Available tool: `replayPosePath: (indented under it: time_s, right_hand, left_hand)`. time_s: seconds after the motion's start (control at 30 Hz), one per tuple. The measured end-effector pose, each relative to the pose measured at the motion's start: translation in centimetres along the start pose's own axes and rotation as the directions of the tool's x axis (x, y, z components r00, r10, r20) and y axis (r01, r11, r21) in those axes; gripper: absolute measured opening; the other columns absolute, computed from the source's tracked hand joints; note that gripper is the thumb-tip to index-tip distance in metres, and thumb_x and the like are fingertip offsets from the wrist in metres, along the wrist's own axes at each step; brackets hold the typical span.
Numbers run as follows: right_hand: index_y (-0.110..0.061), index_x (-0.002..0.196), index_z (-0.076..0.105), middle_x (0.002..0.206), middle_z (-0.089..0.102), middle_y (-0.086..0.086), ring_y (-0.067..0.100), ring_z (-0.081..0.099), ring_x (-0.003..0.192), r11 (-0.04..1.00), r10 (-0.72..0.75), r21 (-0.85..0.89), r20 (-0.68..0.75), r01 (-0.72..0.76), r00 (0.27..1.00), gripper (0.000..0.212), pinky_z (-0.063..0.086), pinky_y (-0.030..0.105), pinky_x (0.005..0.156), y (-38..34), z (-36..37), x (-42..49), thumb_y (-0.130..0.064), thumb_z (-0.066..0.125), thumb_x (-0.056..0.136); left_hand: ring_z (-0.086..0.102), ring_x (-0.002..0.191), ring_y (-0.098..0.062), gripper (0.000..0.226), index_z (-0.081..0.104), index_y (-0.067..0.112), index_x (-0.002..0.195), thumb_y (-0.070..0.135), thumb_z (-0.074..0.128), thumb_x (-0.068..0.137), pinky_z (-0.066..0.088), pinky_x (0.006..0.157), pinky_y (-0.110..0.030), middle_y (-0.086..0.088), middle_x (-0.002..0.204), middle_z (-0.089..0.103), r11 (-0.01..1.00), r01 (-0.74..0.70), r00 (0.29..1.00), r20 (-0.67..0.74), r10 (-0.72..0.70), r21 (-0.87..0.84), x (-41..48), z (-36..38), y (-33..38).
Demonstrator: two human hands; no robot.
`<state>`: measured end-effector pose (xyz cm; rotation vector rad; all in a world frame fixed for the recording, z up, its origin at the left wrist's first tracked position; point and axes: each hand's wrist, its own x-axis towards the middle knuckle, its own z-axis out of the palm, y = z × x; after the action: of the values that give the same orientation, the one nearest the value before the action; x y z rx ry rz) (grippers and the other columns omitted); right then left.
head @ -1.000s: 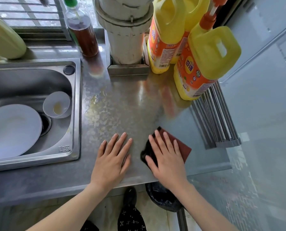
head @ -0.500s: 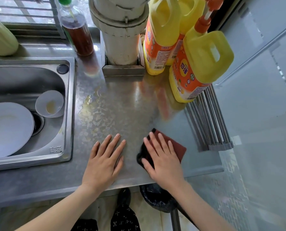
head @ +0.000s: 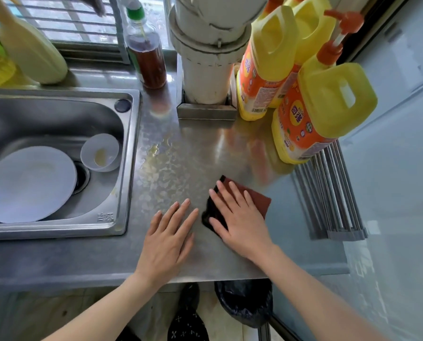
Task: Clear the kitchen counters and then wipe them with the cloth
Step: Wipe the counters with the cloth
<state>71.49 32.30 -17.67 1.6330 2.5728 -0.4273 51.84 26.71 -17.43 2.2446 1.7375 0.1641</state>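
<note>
The steel counter (head: 185,153) runs from a sink (head: 129,156) on the left to a pale wall on the right, with a barred window behind. A white plate (head: 28,183) and small bowl (head: 99,152) lie in the sink. A sauce bottle (head: 146,52), a thick white pipe (head: 205,57) and yellow detergent jugs (head: 323,104) crowd the back. The dark red cloth (head: 257,196) lies flat near the front edge under the right hand (head: 240,217), fingers spread. Just beside it, the left hand (head: 168,239) rests flat, fingers apart.

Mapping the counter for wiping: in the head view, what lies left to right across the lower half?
white plate → small bowl → left hand → right hand on the cloth → metal rack
</note>
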Motion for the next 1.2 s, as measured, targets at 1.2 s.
replayPosePath:
  time_s: [1.2]
  right_hand:
    - [-0.029,0.147,0.021,0.158,0.007,0.009,0.026,0.009,0.144,0.958,0.287,0.069,-0.189,-0.278,0.939,0.059,0.005,0.04,0.115,0.1,-2.1,14.9,-0.05,0.024,0.093]
  left_hand:
    - [0.049,0.116,-0.029,0.061,0.033,0.017,0.142,0.043,0.026,0.086,0.038,0.094,-0.043,-0.004,0.148,0.035,0.852,0.509,0.85,-0.085,-0.52,-0.122,3.6,-2.7,-8.2]
